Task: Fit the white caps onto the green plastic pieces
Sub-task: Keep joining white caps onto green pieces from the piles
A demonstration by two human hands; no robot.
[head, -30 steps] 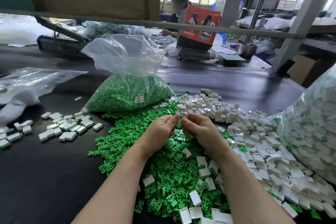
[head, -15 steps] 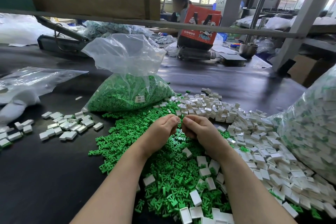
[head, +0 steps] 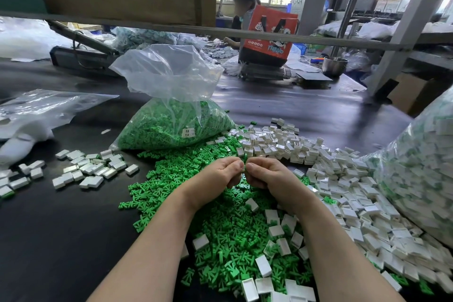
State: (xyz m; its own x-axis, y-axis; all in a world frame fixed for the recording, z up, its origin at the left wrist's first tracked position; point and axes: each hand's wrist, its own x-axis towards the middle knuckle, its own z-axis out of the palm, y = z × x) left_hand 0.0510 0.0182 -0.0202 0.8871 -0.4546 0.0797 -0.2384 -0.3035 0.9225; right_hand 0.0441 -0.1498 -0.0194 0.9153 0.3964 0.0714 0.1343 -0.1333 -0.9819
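Left hand (head: 215,174) and right hand (head: 272,176) meet, fingers curled, pinching something tiny, mostly hidden. Green pieces (head: 220,228) and caps (head: 343,191) heaped on tabletop (head: 61,240). Light, stiff, likely slippery; pinch edges.

Left hand (head: 217,175) and right hand (head: 270,176) curled, fingertips meeting.

Both hands, left (head: 215,176) and right (head: 272,176), meet fingertip to fingertip, pinching something small above the green pieces (head: 235,228) heaped on the worktop (head: 61,240).

Perhaps both hands (head: 245,174) slightly farther forward.
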